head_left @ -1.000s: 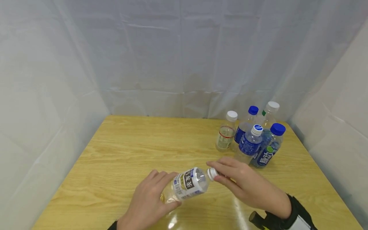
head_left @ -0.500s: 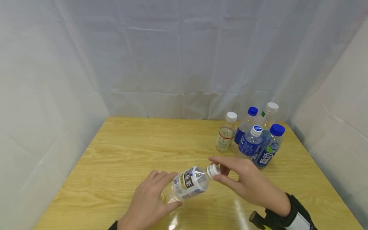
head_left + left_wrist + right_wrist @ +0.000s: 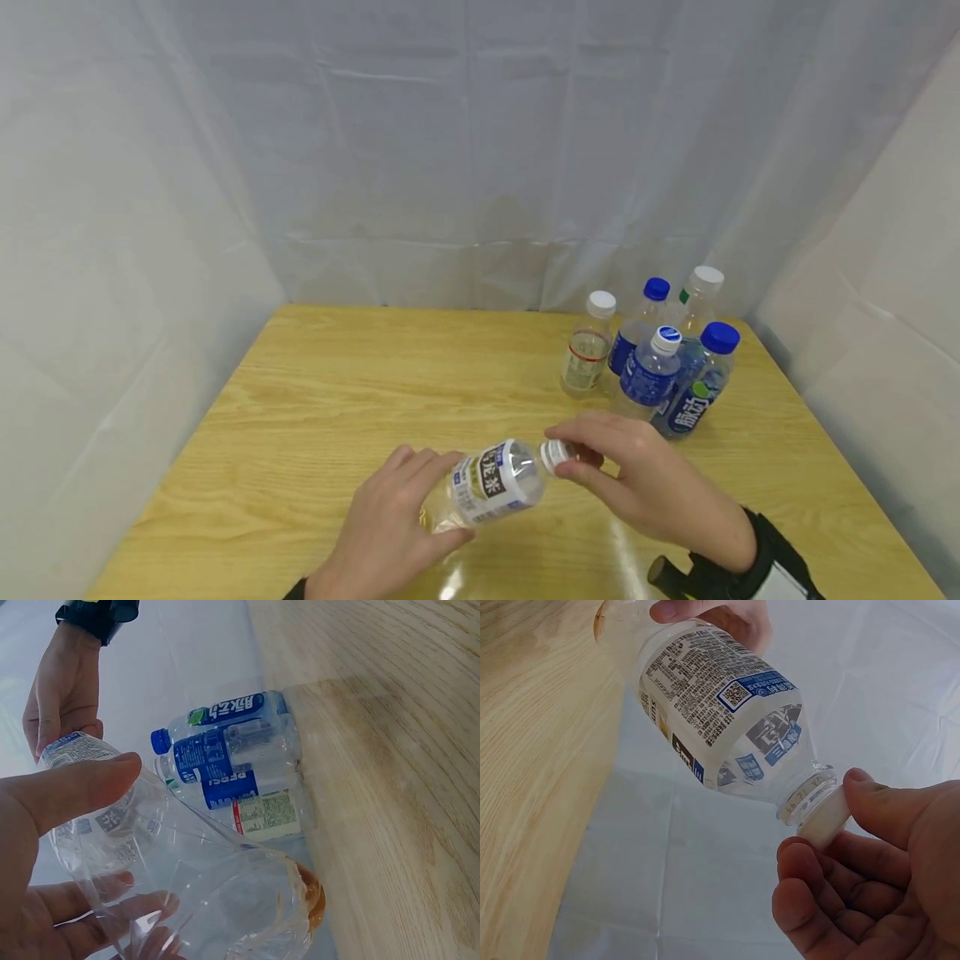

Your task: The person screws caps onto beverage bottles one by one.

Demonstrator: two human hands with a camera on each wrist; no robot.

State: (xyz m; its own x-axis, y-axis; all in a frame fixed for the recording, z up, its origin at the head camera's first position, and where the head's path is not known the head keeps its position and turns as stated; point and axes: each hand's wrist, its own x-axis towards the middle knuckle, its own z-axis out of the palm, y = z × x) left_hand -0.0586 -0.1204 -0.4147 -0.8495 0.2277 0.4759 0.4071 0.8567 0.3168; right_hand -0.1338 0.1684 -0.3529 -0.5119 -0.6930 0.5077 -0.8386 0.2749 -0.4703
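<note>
A clear plastic bottle [image 3: 495,482] with a white tea label lies tilted in the air above the table, neck towards the right. My left hand [image 3: 393,517] grips it near the base, thumb on one side and fingers on the other. At the neck sits a white cap [image 3: 826,817], pinched between the thumb and curled fingers of my right hand [image 3: 637,475]. In the left wrist view, a little brown liquid [image 3: 313,896] shows at the bottle's base. The right hand's far fingers are partly hidden in the head view.
Several capped bottles stand grouped at the back right: a white-capped one [image 3: 585,358], a white-capped blue-label one [image 3: 649,379] and a blue-capped one [image 3: 697,400] among them. The wooden table [image 3: 360,375] has pale sheets [image 3: 450,167] hanging behind and beside it.
The right hand's fingers have shifted round the cap, spreading apart and then drawing in on it again. The left hand and the bottle have stayed nearly in place.
</note>
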